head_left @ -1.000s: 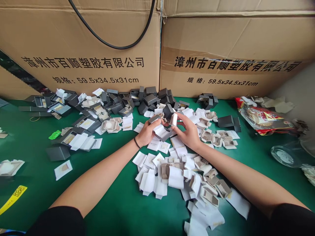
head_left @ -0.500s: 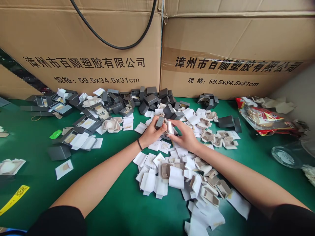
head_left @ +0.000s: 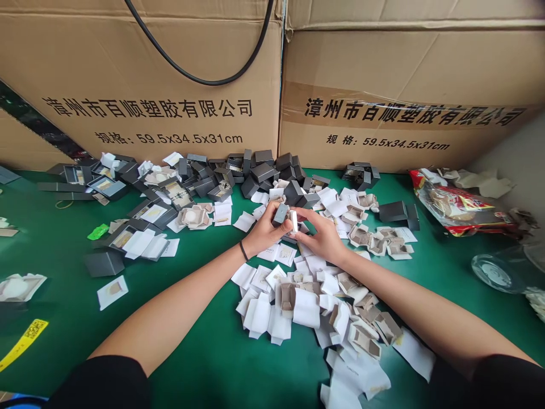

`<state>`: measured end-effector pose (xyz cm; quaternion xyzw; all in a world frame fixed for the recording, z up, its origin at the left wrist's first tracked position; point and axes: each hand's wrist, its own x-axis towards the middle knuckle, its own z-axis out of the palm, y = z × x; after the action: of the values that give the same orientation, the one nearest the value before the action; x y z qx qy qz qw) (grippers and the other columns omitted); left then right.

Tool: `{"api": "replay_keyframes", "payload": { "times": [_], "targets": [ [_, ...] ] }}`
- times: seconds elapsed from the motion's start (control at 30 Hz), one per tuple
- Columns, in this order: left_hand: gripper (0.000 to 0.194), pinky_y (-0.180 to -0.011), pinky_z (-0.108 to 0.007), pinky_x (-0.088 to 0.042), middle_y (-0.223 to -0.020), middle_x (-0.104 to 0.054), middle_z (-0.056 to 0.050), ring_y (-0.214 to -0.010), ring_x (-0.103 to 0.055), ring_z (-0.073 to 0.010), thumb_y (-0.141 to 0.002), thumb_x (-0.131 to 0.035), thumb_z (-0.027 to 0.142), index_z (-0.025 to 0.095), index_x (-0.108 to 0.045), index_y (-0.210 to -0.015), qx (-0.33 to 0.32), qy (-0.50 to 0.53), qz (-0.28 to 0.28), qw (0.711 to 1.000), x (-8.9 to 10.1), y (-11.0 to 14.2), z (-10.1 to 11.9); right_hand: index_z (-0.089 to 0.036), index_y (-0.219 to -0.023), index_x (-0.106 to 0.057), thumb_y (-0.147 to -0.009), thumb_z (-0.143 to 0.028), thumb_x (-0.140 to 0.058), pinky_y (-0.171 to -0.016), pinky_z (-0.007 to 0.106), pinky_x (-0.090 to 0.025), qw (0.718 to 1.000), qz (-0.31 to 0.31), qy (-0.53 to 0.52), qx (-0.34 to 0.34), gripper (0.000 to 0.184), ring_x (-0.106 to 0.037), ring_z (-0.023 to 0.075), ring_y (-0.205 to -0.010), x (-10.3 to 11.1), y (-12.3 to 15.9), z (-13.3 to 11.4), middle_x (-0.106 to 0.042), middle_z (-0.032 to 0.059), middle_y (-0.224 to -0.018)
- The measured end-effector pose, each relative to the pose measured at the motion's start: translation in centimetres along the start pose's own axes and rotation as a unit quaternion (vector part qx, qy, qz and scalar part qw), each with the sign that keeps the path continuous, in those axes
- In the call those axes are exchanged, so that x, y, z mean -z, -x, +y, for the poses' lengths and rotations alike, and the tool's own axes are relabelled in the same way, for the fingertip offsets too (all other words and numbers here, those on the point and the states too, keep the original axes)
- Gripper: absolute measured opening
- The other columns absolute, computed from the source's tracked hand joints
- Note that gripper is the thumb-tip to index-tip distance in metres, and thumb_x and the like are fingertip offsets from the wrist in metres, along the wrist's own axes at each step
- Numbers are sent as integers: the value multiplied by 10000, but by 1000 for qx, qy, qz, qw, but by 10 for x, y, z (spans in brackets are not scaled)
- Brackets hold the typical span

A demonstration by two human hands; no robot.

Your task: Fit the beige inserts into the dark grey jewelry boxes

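On the green table, mid-field: both hands are meeting over one small grey box.

The left hand is pinching the box between thumb and fingers, closed on it and holding it just above the paper litter. The right hand is closing on a white insert, which is touching the box's right side; the fingers are curling round it. White cards are lying in a heap beneath and toward the viewer, between the forearms. A pile of grey boxes is sitting just behind the hands, against two cartons. A red bag is lying well apart at right.
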<state>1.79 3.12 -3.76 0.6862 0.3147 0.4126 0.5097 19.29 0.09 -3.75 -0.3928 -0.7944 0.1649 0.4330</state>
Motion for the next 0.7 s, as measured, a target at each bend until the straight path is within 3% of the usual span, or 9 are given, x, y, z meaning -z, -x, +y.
{"api": "replay_keyframes", "payload": {
  "times": [0.23,0.47,0.7],
  "targets": [
    [501,-775,-286,-394,-897,-486,-30,-857,-480,-162,-722,-518,630,185,-426,-933,-8,-6,25,1000,-2,-1,1,-214,-1199,-494,-799,-392,-601,-845,352,-501,1000,-15,-3,-18,450,-601,214,-967,0,0,1,-618,91,-1126],
    [490,-745,-277,-402,-864,-505,-23,-809,-490,-151,-721,-515,632,188,-433,-910,0,-15,34,999,-1,-1,1,-220,-1209,-475,-810,-407,-575,-795,364,-520,999,-22,26,-22,452,-615,217,-920,-1,-1,1,-621,93,-1111],
    [484,-759,-285,-412,-872,-516,-31,-818,-499,-156,-732,-507,626,188,-439,-928,4,-26,46,999,-3,0,4,-198,-1196,-470,-812,-351,-565,-783,366,-504,998,-30,53,18,424,-584,221,-912,1,-1,1,-618,102,-1044]
  ]
}}
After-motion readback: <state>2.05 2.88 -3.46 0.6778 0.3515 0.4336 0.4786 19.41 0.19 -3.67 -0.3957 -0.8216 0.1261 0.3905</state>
